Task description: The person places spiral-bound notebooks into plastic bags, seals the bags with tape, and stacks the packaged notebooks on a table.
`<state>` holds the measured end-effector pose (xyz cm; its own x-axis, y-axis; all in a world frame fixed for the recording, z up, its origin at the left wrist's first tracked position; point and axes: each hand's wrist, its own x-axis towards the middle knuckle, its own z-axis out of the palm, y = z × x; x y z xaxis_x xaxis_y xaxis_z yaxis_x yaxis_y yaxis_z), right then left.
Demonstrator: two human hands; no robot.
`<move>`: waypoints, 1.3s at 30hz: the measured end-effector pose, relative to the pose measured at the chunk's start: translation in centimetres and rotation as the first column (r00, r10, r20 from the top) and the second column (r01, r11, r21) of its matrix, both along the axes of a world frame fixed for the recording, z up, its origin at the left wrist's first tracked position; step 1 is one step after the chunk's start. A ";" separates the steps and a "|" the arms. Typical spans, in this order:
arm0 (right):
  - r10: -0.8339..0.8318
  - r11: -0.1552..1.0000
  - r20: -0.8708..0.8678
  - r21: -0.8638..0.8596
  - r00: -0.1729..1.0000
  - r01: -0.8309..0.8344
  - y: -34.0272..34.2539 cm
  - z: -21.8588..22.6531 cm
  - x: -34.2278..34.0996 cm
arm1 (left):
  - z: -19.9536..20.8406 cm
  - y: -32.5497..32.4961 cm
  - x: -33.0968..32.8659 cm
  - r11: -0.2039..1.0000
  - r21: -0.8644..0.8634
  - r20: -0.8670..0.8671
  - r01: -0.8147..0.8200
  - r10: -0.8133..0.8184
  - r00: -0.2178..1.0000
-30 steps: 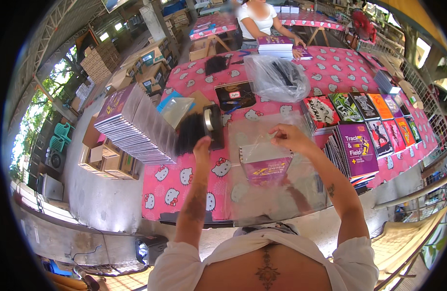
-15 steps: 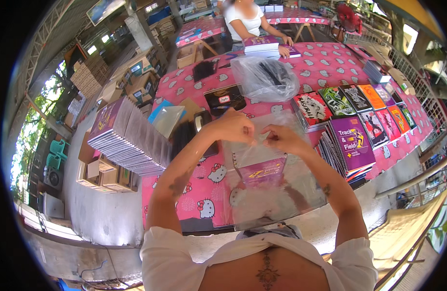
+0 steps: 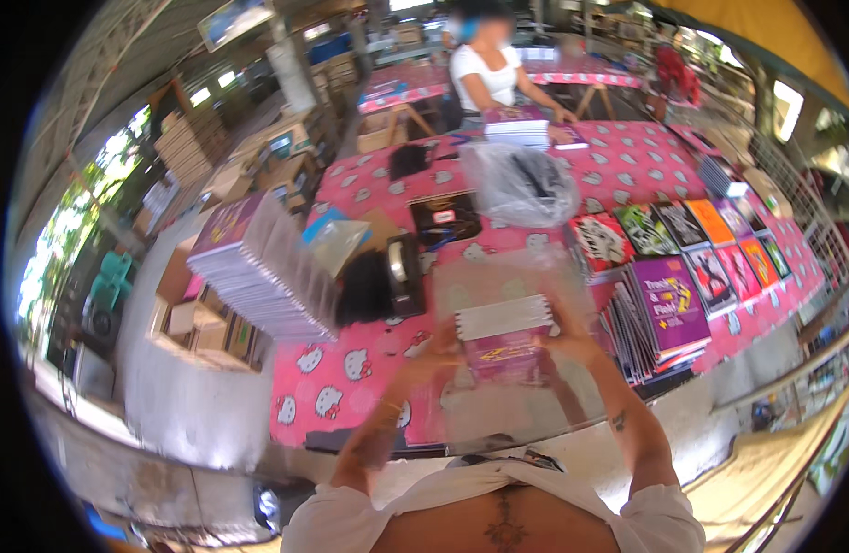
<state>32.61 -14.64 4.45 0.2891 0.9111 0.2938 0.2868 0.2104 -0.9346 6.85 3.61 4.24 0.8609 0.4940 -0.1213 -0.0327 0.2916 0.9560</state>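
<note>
A purple spiral notebook (image 3: pixel 507 358) lies in front of me with a pale strip along its coil edge. It rests on clear plastic sheets (image 3: pixel 484 415) spread over the table's near side. My left hand (image 3: pixel 440 352), blurred by motion, grips the notebook's left edge. On the opposite edge, my right hand (image 3: pixel 572 339) has its thumb over the cover and its fingers along the side. Just right of that hand stands a stack of purple spiral notebooks (image 3: pixel 666 309). A black tape dispenser (image 3: pixel 405 275) sits beyond my left hand.
A tall stack of plastic-wrapped notebooks (image 3: pixel 258 267) rises at the left. Colourful notebooks (image 3: pixel 710 217) lie in rows at the right. A clear plastic bag (image 3: pixel 519 184) and a dark box (image 3: pixel 443 217) lie farther back. Across the pink table (image 3: pixel 351 364), another person (image 3: pixel 489 74) handles notebooks.
My hands have come down and apart from pinching above the notebook to its two sides. The view has shifted, so the whole table sits lower in the picture.
</note>
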 end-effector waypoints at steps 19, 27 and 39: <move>-0.304 0.445 0.749 -0.434 0.588 0.783 -20.2 5.6 28.0 | 30.0 24.7 -23.4 -0.379 0.643 0.348 -0.665 0.919 -0.188; -0.351 0.639 0.486 -0.500 0.800 0.585 -19.5 4.2 26.1 | 28.0 25.1 -25.5 -0.099 0.720 -0.105 -0.687 0.963 -0.250; -0.201 0.447 0.332 -0.806 0.922 0.388 -17.9 8.6 26.2 | 6.2 -13.8 14.4 0.152 0.980 -0.124 0.127 -0.029 0.992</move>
